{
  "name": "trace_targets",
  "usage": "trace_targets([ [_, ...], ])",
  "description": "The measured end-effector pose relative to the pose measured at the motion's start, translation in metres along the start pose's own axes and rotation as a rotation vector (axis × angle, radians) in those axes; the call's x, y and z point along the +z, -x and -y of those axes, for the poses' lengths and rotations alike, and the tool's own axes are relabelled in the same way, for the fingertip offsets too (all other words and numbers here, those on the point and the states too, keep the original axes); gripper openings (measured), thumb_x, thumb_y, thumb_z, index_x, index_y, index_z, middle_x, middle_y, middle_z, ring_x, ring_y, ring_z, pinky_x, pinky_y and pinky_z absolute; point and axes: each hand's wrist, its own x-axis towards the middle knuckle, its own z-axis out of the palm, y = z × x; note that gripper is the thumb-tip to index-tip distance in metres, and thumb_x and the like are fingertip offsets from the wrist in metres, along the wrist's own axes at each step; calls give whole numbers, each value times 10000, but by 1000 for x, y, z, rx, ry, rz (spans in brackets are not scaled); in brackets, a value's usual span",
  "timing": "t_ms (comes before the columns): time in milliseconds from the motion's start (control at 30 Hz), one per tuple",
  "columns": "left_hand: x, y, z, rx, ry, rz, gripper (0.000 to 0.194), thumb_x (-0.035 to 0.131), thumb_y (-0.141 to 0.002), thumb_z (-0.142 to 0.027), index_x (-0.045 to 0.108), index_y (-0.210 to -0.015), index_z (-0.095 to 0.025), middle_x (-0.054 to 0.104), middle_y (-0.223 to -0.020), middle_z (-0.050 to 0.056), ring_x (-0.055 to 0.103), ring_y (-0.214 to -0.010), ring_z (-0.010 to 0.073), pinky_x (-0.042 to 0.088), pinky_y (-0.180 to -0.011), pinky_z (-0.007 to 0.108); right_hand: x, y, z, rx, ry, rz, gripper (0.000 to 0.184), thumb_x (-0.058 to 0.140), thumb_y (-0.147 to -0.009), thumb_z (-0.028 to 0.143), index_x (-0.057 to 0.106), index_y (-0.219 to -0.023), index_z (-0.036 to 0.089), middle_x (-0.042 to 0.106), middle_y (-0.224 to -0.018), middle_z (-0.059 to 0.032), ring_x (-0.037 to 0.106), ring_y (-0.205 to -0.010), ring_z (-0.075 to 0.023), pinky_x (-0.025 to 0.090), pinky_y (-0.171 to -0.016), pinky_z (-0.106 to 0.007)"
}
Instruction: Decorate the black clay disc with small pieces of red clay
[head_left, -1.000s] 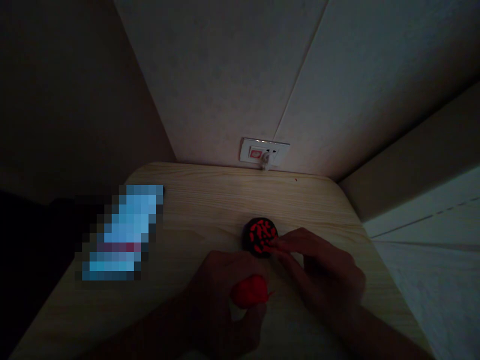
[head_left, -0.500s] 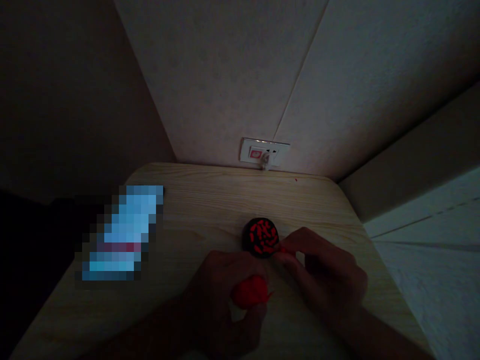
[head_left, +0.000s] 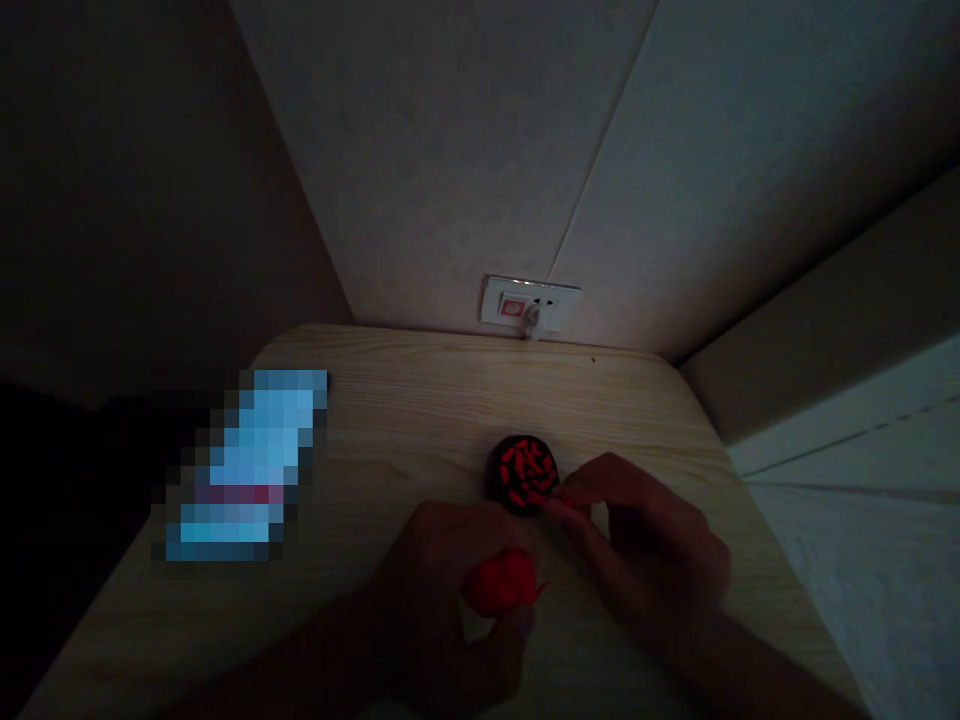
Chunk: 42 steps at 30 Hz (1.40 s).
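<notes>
In the dim light a round black piece (head_left: 493,482) rests on the table, its top dotted with several small red bits. My left hand (head_left: 435,590) is closed around a red clay-like lump (head_left: 501,582), in front of the black piece; a thin wisp sticks out from the lump's right side. At the black piece's near right edge, the thumb and forefinger of my right hand (head_left: 652,540) pinch a small red piece (head_left: 568,500). Those fingertips appear to touch the edge, though the dimness blurs the contact.
The pale wooden table (head_left: 405,400) has rounded back corners and meets a wall. A bright, pixelated phone-like screen (head_left: 259,450) lies on the left. A wall socket (head_left: 495,300) with a plug sits behind the table. One tiny dark red speck (head_left: 592,359) lies near the back edge.
My right fingertips have shifted slightly at the black piece's edge, and the small red piece between them sits a little differently. My left hand and its red lump stay nearly still.
</notes>
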Motion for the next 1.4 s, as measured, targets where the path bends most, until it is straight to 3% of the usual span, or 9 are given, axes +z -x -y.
trace_targets([
  [167, 1, 1, 2, 12, 32, 6, 165, 579, -713, -122, 593, -864, -185, 638, -684, 0, 572, -557, 121, 450, -550, 232, -2, 1, 6, 59, 15, 52, 197, 582, -965, 84, 673, -1078, 218, 716, -902, -42, 680, -810, -154, 549, -705, -279],
  [233, 1, 1, 2, 4, 40, 19, 185, 579, -701, -118, 595, -873, -186, 637, -690, -2, 576, -557, 120, 451, -549, 232, -4, 0, 9, 79, -3, 62, 184, 487, -1021, 155, 659, -984, 207, 689, -837, -40, 661, -761, -152, 532, -672, -279],
  [333, 0, 1, 1, -19, 29, 25, 198, 577, -697, -116, 593, -877, -196, 638, -689, -8, 575, -548, 122, 457, -544, 233, -6, -3, 12, 74, 1, 103, 305, 419, -1047, 214, 609, -809, 200, 620, -687, -21, 598, -613, -139, 472, -556, -272],
  [500, 0, 0, -1, -27, 1, 33, 165, 573, -718, -129, 584, -863, -206, 637, -673, -9, 574, -537, 124, 459, -540, 235, -3, -3, 6, 4, 66, 81, 79, 650, -929, 126, 661, -933, 204, 669, -730, -17, 616, -624, -143, 501, -554, -271],
  [633, 0, 1, -1, -26, 2, 15, 165, 561, -710, -134, 581, -858, -206, 638, -673, -7, 566, -533, 126, 437, -526, 241, 0, -2, 1, -6, 79, 55, 200, 700, -878, 63, 679, -998, 222, 706, -825, -35, 664, -722, -166, 543, -614, -289],
  [867, 0, 4, 1, -24, -8, 33, 183, 586, -704, -136, 573, -872, -205, 622, -684, -9, 563, -554, 132, 437, -549, 252, -3, -6, 7, -23, 126, 71, 254, 599, -940, 51, 708, -1109, 206, 740, -914, -56, 702, -827, -163, 573, -712, -281],
  [1133, 1, 3, 2, -13, -2, 35, 172, 572, -710, -138, 579, -871, -197, 616, -675, -5, 539, -540, 128, 415, -532, 254, -4, -6, 7, -67, 81, 77, 224, 691, -891, 48, 737, -1047, 201, 774, -856, -31, 710, -728, -144, 569, -646, -243],
  [1300, -1, -1, -1, -23, 15, 29, 153, 574, -711, -119, 593, -848, -185, 641, -684, -5, 558, -551, 110, 435, -552, 227, -6, -6, 10, -9, 68, 141, 174, 563, -971, 105, 686, -871, 177, 693, -727, -27, 645, -648, -136, 522, -599, -266],
  [1400, -1, 0, 0, -22, 32, 20, 147, 578, -707, -131, 602, -844, -179, 635, -677, -7, 552, -540, 105, 429, -547, 228, -4, -3, 8, 13, 65, 100, 73, 648, -932, 121, 665, -901, 185, 664, -727, -15, 620, -642, -131, 501, -576, -260],
])
